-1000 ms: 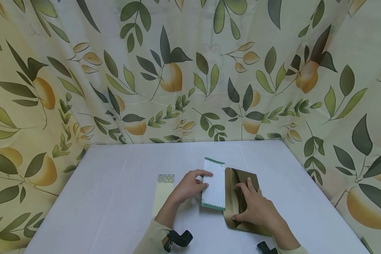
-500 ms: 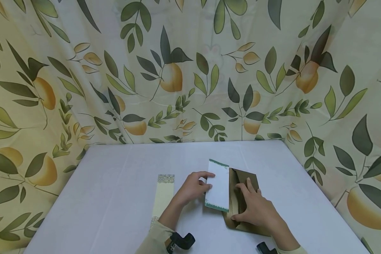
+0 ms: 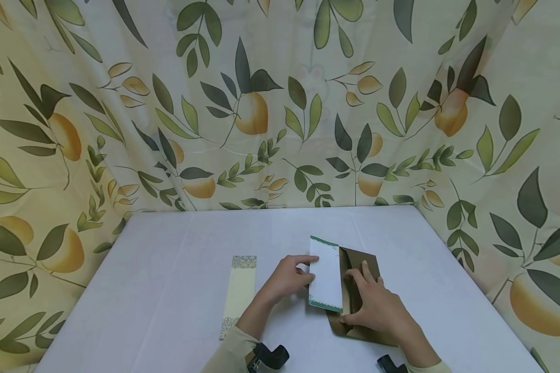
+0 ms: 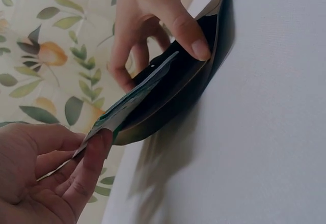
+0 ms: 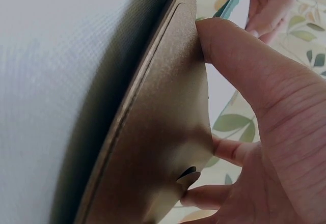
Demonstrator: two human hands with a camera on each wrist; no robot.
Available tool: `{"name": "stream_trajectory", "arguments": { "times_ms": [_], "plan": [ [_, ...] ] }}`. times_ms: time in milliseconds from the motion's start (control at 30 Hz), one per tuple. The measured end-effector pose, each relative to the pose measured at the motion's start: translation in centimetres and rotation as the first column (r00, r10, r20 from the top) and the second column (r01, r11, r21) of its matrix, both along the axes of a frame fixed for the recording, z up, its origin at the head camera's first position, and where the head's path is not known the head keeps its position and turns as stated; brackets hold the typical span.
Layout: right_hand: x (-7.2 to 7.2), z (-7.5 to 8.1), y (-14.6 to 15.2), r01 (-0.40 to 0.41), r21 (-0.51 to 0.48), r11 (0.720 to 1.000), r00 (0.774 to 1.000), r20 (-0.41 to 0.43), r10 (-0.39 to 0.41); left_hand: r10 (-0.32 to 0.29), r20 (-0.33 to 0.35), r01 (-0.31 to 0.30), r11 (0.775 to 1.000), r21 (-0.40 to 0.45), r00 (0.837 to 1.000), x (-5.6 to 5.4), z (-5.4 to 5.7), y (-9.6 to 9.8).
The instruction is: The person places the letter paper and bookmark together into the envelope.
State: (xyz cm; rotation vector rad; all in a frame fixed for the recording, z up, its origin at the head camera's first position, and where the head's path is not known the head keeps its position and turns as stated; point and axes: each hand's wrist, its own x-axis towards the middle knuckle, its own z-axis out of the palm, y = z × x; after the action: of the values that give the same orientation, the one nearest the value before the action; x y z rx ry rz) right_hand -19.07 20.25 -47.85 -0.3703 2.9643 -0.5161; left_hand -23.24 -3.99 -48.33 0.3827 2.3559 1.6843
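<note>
In the head view my left hand [image 3: 284,280] pinches the left edge of a white card [image 3: 325,274] with green borders. The card stands tilted at the left side of a brown envelope [image 3: 363,259] and covers part of it. My right hand [image 3: 378,308] grips that envelope, thumb low and fingers high, beside its mouth. The left wrist view has the mouth of the envelope [image 4: 153,124] gaping, with the far end of the card [image 4: 130,99] at the opening; how deep it sits is unclear. The right wrist view has my thumb on the edge of the envelope [image 5: 158,107].
A pale yellow strip [image 3: 240,290] with lace-patterned ends lies on the white table [image 3: 168,290], left of my left forearm. Behind the table hangs a curtain [image 3: 270,103] printed with leaves and fruit. A black wrist camera [image 3: 271,356] is strapped to my left wrist.
My left hand has moved to the right with the card, which now covers more of the envelope's left side. My right hand and the envelope have stayed in place.
</note>
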Motion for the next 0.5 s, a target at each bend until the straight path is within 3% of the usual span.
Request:
{"name": "stream_trajectory", "arguments": {
  "times_ms": [200,500],
  "plan": [
    [-0.05,-0.03,0.01,-0.005,-0.001,1.0,1.0,0.001,0.005,-0.012,0.01,0.011,0.999,0.036,1.0,0.04,-0.22,0.26],
    [0.07,0.13,-0.06,-0.005,-0.006,1.0,1.0,0.002,0.005,-0.047,-0.01,0.047,0.999,0.024,0.999,-0.08,-0.54,0.42]
  ]
}}
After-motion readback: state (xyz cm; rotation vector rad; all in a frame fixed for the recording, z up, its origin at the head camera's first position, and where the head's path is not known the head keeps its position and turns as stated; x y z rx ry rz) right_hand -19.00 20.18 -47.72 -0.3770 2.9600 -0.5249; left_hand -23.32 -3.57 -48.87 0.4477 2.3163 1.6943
